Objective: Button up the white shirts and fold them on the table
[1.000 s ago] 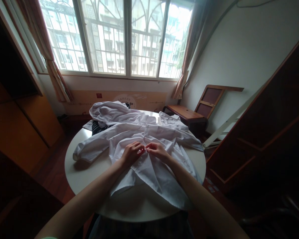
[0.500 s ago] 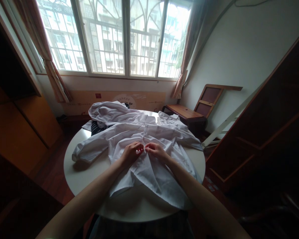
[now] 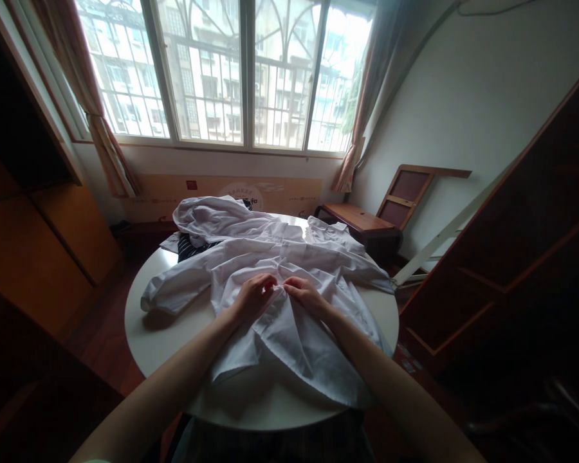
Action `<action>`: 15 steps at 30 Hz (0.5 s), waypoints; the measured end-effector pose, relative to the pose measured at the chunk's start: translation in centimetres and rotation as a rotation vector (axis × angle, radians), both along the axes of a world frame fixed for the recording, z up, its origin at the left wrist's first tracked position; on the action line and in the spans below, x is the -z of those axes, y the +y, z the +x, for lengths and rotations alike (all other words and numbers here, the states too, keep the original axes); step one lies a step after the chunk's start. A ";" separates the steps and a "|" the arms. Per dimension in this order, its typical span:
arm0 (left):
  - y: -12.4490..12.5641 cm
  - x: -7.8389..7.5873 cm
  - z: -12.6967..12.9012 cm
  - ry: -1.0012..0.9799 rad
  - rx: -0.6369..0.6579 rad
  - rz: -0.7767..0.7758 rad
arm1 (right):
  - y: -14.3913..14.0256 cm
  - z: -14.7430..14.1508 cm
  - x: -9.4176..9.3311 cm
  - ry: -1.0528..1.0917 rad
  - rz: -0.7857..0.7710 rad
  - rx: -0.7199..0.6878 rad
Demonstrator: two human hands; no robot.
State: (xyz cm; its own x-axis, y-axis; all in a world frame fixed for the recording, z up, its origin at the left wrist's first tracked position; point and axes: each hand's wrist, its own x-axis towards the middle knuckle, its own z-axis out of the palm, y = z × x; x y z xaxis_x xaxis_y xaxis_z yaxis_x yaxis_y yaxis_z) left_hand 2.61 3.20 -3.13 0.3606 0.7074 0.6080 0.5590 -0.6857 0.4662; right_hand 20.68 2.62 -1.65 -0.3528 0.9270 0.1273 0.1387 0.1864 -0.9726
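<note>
A white long-sleeved shirt (image 3: 313, 344) lies spread over a round white table (image 3: 265, 411), its sleeves reaching out left and right. Over the middle of its front, my left hand (image 3: 257, 292) pinches the fabric edge between thumb and fingers. Close beside it, my right hand (image 3: 303, 292) pinches the same front edge, the fingertips of both hands almost touching. Whether a button sits between the fingers is too small to make out. Behind the shirt lies more bunched white clothing (image 3: 222, 215), with a dark striped cloth (image 3: 193, 246) partly under it.
Another crumpled white garment (image 3: 335, 235) lies at the table's back right. Beyond the table stand a wooden bench (image 3: 359, 217) and a long cardboard box (image 3: 166, 193) under the window. A dark wooden panel (image 3: 492, 283) leans on the right; an orange cabinet (image 3: 72, 238) stands left.
My fingers have shifted slightly at the shirt's front edge, the left fingers curling a little differently. The shirt stays in place; the whole view has moved slightly.
</note>
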 end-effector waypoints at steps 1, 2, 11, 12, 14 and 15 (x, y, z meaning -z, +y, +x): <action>0.1 0.1 0.0 -0.003 -0.003 0.003 | 0.0 0.0 0.1 0.023 -0.019 0.003; 0.1 0.1 0.0 -0.006 -0.005 0.005 | 0.1 -0.1 0.2 0.043 -0.037 0.004; 1.3 -1.2 -1.3 -0.292 -0.108 -0.098 | -0.5 0.1 -0.5 0.289 -0.245 -0.109; 1.5 -1.6 -1.8 -0.367 -0.166 -0.109 | -0.8 0.4 -1.0 0.334 -0.272 -0.141; 2.2 -2.1 -3.0 -0.516 -0.295 -0.093 | -1.5 1.4 -1.8 0.389 -0.311 -0.196; 2.5 -2.4 -3.7 -0.583 -0.360 -0.072 | -1.9 2.0 -2.1 0.393 -0.315 -0.211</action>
State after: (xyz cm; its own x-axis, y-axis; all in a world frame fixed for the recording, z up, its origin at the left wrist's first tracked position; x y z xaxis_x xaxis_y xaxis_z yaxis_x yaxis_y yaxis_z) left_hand -1.10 5.67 -0.77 -0.2759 0.7675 0.5786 0.3906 -0.4605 0.7971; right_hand 22.69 0.76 0.45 -0.5169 0.8560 0.0142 -0.2553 -0.1382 -0.9569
